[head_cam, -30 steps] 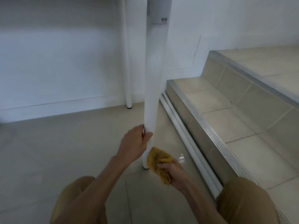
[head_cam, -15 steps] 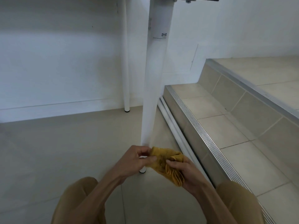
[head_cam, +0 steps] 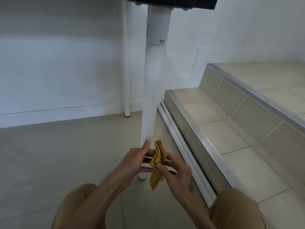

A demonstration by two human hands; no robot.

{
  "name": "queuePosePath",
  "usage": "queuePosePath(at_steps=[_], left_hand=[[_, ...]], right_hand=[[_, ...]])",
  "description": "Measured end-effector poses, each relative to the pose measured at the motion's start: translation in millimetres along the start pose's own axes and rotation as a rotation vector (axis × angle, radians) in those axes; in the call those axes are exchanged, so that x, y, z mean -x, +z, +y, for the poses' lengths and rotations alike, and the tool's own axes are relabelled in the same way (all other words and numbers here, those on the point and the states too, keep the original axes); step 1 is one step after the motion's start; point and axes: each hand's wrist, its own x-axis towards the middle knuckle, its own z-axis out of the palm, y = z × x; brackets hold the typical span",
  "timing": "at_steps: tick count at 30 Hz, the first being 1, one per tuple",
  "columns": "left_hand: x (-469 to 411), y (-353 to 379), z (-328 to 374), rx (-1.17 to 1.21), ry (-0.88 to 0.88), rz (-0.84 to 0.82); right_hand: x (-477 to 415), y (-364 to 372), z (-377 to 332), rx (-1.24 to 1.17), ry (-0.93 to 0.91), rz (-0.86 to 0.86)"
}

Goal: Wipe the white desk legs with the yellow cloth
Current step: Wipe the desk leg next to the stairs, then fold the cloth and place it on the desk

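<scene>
**Cloth refolded in front of the leg, wiping interrupted**

One second ago the near desk leg [head_cam: 152,83] was gripped low down by the left hand [head_cam: 135,161], and the yellow cloth [head_cam: 159,156] was held bunched beside the foot of the leg by the right hand [head_cam: 179,174]. Now the leg has been released. The cloth is held between both hands in the lower middle of the frame, just in front of the lower part of the leg but not pressed on it. It has been gathered into a narrow folded strip.

The fingers of the left hand are kept nearly straight and are laid against the left side of the cloth. On the other side the cloth is pinched by the right thumb and curled fingers. It is judged that a fresh face is being prepared, so the wiping is paused and not finished. The far desk leg [head_cam: 126,71], left of the near one, is probably still to be done.

The long axis of the strip runs almost up and down in the frame. The folded end points upward, toward the leg, and the loose corners hang toward the bottom edge. The leg itself stands upright, from the desk underside [head_cam: 165,2] at the top down to the floor [head_cam: 49,154].
</scene>
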Motion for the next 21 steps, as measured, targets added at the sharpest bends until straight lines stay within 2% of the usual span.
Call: queuePosePath(at_steps=[3, 7, 13, 18, 21], left_hand=[[0, 1, -4, -0.054, 0.014, 0.022], [4, 2, -9, -0.178, 0.152, -0.012], [-1, 3, -6, -0.291, 0.258, 0.062], [-10, 0, 9, -0.340, 0.167, 0.106], [-1, -3, 25, -0.342, 0.054, 0.096]], right_hand=[[1, -4, -1, -0.013, 0.039, 0.001], [1, -12, -13, -0.072, 0.061, -0.060], [-11, -19, -16, -0.058, 0.061, -0.102], [-33, -32, -5, 0.023, 0.076, -0.082], [-43, -45, -9, 0.036, 0.173, -0.065]])
